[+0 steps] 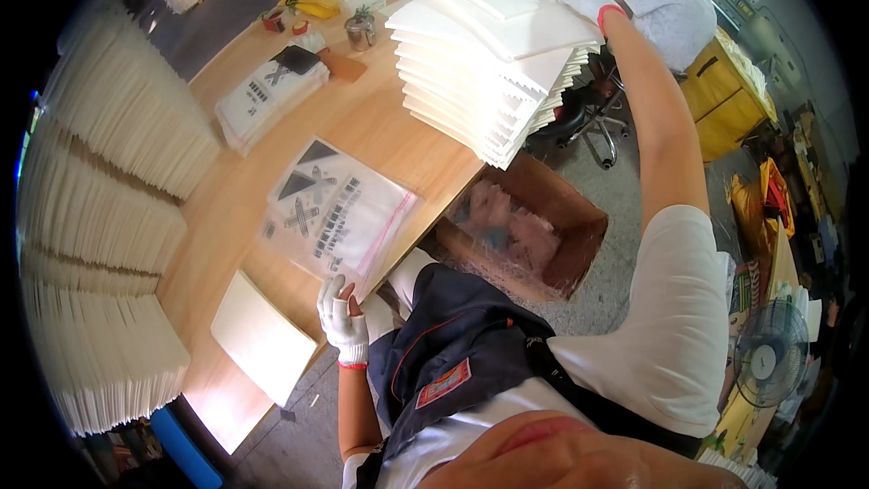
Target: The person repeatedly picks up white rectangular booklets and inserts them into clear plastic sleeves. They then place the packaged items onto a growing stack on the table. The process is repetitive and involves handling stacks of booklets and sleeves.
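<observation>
Left hand low, fingers spread; right hand stretched far forward.

Wooden bench runs ahead of the left hand. Grey speckled floor lies below the right hand, carrying a brown cardboard box and an office chair. Yellow cabinet and standing fan sit further right

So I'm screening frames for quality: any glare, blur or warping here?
Head view: glare whitens the wooden table at its near corner; the right hand on the white stack is slightly blurred; fisheye bends the table edges, rim black.
</observation>
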A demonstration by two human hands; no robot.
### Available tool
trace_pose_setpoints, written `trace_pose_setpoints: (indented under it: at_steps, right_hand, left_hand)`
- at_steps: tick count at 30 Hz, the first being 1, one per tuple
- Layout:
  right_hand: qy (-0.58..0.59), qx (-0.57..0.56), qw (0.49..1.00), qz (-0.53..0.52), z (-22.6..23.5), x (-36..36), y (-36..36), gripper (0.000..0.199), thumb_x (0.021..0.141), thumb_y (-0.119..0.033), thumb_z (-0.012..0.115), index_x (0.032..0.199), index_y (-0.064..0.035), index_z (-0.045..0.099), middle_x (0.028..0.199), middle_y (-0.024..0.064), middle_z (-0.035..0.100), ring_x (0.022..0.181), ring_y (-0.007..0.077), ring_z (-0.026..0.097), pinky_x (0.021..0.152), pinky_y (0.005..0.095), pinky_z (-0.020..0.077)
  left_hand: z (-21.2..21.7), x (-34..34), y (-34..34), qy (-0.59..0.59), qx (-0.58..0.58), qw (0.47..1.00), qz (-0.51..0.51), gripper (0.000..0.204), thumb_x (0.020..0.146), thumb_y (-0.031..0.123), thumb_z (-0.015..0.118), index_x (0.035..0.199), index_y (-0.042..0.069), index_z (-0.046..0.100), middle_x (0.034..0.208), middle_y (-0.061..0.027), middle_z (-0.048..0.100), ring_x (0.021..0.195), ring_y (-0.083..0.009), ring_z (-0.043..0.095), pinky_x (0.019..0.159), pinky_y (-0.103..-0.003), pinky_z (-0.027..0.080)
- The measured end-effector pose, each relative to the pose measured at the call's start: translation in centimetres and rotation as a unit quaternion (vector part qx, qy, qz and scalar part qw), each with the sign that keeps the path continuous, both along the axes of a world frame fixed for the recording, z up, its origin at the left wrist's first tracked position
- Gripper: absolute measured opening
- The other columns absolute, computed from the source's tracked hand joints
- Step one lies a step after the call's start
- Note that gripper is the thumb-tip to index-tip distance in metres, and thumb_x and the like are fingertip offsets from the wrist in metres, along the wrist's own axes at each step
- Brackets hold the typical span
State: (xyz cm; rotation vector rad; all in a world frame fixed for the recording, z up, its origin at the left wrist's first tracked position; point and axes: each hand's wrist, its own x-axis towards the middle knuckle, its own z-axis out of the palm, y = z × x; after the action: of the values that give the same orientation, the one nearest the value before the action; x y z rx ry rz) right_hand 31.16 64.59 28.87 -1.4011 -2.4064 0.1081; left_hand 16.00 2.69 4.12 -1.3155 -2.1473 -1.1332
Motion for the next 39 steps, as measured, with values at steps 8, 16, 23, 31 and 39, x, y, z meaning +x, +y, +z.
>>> trace_pose_setpoints:
  at_steps: [8,16,23,31,39]
  right_hand:
    - [-0.042,0.105,0.993,0.026,3.1,-2.3,-2.2,0.058,0.074,-0.043,0.063,0.107,0.0036,0.056,0.100,0.0192,0.062,0.094,0.0278,0.057,0.082,0.0354,0.0422]
    - [0.252,0.116,0.885,0.375,9.7,-6.1,-11.1,0.032,0.083,-0.024,0.049,0.105,-0.0005,0.052,0.093,0.0133,0.058,0.081,0.0228,0.054,0.071,0.0325,0.0429]
    - [0.357,0.083,0.818,0.443,-0.5,-12.1,-32.0,0.016,0.081,0.000,0.057,0.096,-0.0020,0.050,0.082,0.0013,0.048,0.072,0.0097,0.045,0.063,0.0228,0.0399]
    - [0.422,-0.410,0.717,0.373,-15.3,-15.1,-39.7,0.021,0.084,-0.011,0.061,0.093,-0.0014,0.044,0.079,0.0014,0.048,0.070,0.0062,0.043,0.063,0.0227,0.0392]
    - [0.408,-0.697,0.520,0.278,-20.5,-16.2,-40.5,0.037,0.083,-0.003,0.059,0.118,-0.0011,0.050,0.102,0.0038,0.062,0.099,0.0126,0.056,0.087,0.0261,0.0426]
  left_hand:
    - [0.0,0.2,0.6,-0.046,-0.003,0.999,0.019,0.020,0.072,0.000,0.061,0.091,0.006,0.064,0.107,-0.0094,0.060,0.102,-0.0322,0.055,0.087,-0.040,0.045]
    - [3.1,-0.5,3.0,-0.216,0.022,0.976,-0.030,0.037,0.075,0.002,0.060,0.112,0.004,0.057,0.116,-0.0123,0.055,0.109,-0.0290,0.052,0.092,-0.036,0.042]
    - [5.9,-0.6,6.9,-0.652,0.396,0.562,-0.321,0.083,0.071,0.048,0.071,0.137,0.016,0.033,0.134,-0.0149,0.039,0.122,-0.0245,0.040,0.107,-0.043,0.026]
    - [2.7,-1.9,1.2,-0.690,0.518,0.503,-0.055,0.055,0.083,0.024,0.064,0.128,0.005,0.039,0.126,-0.0102,0.047,0.114,-0.0277,0.047,0.097,-0.045,0.040]
    - [-3.0,-4.6,-2.7,-0.681,0.458,0.570,0.035,0.041,0.085,0.013,0.060,0.122,0.006,0.044,0.111,-0.0074,0.053,0.100,-0.0186,0.052,0.082,-0.031,0.045]
